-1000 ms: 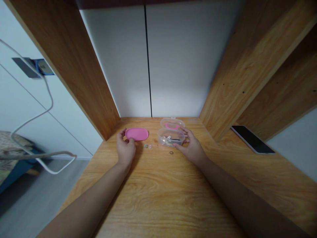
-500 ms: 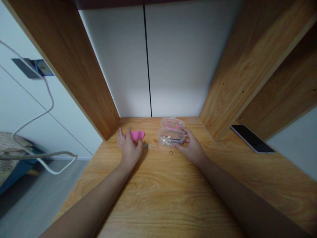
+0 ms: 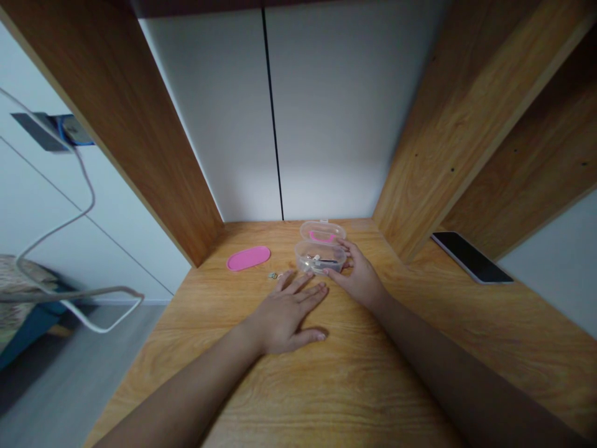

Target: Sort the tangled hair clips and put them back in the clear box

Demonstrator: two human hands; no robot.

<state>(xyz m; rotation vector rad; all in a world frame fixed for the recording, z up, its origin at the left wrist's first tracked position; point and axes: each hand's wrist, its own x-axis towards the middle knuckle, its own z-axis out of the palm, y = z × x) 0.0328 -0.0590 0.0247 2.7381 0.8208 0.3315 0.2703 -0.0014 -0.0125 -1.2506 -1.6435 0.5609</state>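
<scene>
Wooden desk [image 3: 364, 367] before a white wall [image 3: 326, 124]. Near it, still grips the clear box [image 3: 321, 246] by its right end, between thumb and fingers of the right hand [image 3: 360, 277]. Since earlier, has let go of the pink tray [image 3: 248, 258] and brought the left hand [image 3: 284, 314] before the box, with fingers spread; cannot tell whether touching the dark ring, now lost from sight around the fingertips. Too blurred to name: the small contents [image 3: 316, 257]. Set lengthwise left to right, beside the slanted tray.

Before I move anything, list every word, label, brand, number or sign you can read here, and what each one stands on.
No readable text anywhere.
Clear box and pink tray: no lettering visible.
Phone: dark screen, nothing legible.
Small items inside the box: too small and blurred to tell.
</scene>
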